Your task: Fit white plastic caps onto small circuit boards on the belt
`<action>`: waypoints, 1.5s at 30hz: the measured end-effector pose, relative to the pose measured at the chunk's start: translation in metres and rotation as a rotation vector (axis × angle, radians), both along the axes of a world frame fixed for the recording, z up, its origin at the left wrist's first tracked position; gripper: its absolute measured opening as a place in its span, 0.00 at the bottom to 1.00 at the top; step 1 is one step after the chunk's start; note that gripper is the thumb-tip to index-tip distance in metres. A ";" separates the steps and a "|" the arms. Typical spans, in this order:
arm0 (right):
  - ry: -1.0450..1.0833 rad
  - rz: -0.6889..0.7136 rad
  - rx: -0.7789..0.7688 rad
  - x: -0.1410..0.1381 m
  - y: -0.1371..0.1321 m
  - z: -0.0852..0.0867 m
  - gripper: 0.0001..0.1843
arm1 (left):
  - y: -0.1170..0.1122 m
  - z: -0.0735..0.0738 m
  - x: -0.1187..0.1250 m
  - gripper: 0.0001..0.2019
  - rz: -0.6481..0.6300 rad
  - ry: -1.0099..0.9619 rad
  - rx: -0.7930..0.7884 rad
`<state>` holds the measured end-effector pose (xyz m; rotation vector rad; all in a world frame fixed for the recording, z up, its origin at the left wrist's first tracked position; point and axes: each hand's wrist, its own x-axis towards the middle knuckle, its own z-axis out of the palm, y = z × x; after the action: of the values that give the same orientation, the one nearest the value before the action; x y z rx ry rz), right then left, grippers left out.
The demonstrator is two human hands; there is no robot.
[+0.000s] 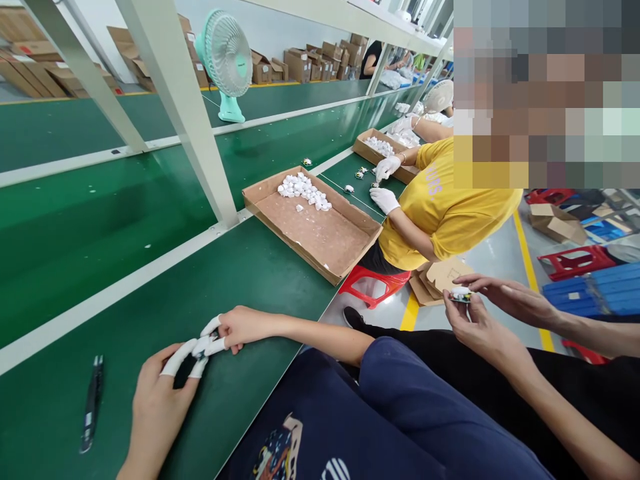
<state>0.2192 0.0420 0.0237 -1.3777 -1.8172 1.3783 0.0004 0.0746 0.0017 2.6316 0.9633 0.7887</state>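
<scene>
My left hand [163,390] and my right hand [245,328] meet over the green bench. White finger cots cover the thumb and finger tips of both. Between them they pinch a small white part with a dark piece [201,348], mostly hidden by the fingertips. Black tweezers [92,405] lie on the bench to the left of my left hand. Farther off, a shallow cardboard tray [320,250] holds a heap of small white caps [304,189] at its far end.
A mint fan [226,60] stands beyond the frame post [183,113]. At right a person's bare hands [493,333] hold a small circuit board with a white part [460,295]. A co-worker in a yellow shirt [430,207] and white gloves handles small boards [361,173] beside another tray.
</scene>
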 end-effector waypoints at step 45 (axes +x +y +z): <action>-0.382 -0.167 0.386 -0.028 -0.070 -0.020 0.10 | -0.033 0.013 -0.003 0.16 -0.149 0.011 -0.424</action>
<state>0.1911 -0.0280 0.0039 -1.6060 -2.0120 0.6630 -0.0023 0.0421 0.0143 2.3060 0.8188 0.4722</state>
